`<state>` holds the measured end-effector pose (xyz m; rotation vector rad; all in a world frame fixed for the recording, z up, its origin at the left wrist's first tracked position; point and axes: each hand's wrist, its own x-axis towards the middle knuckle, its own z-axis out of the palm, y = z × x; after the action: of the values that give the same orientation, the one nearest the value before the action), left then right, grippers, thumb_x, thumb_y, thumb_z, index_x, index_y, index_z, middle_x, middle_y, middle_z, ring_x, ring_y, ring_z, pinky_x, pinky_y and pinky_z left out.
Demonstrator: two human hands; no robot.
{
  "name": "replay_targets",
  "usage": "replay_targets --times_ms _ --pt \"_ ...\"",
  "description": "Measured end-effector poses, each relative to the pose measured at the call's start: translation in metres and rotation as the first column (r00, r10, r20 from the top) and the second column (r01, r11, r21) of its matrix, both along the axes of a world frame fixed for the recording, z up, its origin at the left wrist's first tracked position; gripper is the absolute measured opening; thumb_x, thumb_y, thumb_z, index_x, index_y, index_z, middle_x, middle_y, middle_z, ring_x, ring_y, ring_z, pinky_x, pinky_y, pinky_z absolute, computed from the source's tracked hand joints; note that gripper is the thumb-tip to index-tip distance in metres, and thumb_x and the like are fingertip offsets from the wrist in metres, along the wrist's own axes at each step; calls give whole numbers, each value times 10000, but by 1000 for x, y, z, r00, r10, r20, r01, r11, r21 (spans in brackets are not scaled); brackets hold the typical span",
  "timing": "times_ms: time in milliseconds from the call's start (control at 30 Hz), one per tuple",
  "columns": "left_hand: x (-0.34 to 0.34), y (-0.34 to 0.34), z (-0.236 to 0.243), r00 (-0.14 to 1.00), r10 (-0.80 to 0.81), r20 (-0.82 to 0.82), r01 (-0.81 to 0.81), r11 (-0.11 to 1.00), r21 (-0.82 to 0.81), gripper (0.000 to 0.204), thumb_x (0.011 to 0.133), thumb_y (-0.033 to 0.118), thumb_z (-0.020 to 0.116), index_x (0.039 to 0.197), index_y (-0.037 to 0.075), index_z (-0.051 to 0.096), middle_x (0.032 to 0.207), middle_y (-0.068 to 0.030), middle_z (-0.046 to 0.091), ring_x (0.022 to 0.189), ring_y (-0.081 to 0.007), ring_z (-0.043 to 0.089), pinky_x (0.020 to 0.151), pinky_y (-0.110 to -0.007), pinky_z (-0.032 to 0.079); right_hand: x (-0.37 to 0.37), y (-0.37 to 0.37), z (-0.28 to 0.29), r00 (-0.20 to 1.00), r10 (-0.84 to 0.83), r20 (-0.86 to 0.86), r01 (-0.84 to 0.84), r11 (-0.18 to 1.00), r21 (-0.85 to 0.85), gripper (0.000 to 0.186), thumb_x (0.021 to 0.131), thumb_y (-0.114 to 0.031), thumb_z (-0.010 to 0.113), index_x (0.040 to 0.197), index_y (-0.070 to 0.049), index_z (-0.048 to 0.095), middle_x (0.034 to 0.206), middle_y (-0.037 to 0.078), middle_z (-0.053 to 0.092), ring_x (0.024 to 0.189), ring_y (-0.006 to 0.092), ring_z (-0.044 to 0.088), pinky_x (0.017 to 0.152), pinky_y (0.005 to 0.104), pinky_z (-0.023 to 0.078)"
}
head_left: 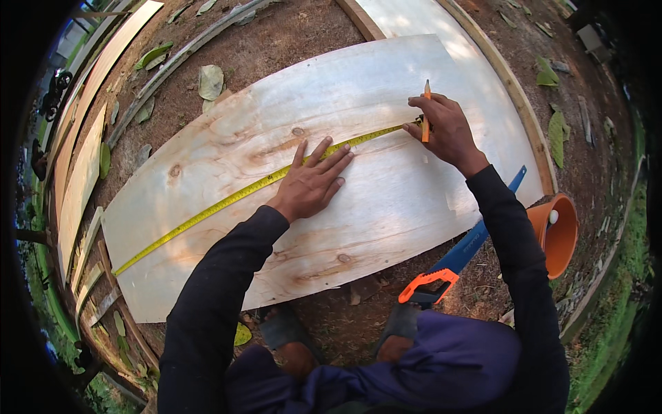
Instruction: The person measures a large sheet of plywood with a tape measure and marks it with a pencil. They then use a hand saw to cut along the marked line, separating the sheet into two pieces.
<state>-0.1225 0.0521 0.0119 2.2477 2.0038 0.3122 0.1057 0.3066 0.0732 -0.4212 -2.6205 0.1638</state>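
Note:
A pale plywood sheet (289,248) with knots spreads before me. A yellow tape measure (207,215) runs diagonally across it from the lower left toward the upper right. My left hand (310,179) lies flat over the tape near the middle, fingers spread and pressing on it. At the tape's upper right end my right hand (445,131) grips an orange pencil (426,100) upright, its fingers at the dark end of the tape, partly hidden. Below the sheet's right edge lies a blue handsaw (462,248) with an orange handle, partly behind my right forearm.
An orange pipe-like container (562,241) sits at the right. Long wooden strips (81,190) lie along the left, and a wooden batten (517,103) edges a second pale board (407,15) beyond. Dry leaves (210,81) scatter on the dirt around my sandalled feet (293,345).

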Motion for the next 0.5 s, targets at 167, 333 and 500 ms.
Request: replay_targets --times_ms 167,333,500 --pt "-1 7 -1 1000 3 28 -3 1000 16 544 1097 333 463 1614 174 402 1697 -30 353 1602 -318 208 1291 -609 80 27 11 -8 971 -181 158 195 978 -78 593 807 -275 880 1283 -85 580 1140 141 688 1102 362 632 906 447 531" --pt "13 3 13 990 23 -142 -6 993 120 546 1045 264 562 1566 136 458 1644 -53 425 1596 -315 220 1273 -661 95 16 2 16 949 -78 305 150 963 -222 587 801 -281 880 1253 -58 577 1070 149 677 1033 361 636 877 464 535" --pt "94 -20 58 941 -340 -2 314 867 386 593 930 189 651 1505 138 516 1663 -107 376 1573 -288 297 1272 -619 203 -17 -74 13 903 171 393 -1 918 -397 637 804 -427 857 1253 -52 604 1047 181 716 991 378 702 840 483 545"
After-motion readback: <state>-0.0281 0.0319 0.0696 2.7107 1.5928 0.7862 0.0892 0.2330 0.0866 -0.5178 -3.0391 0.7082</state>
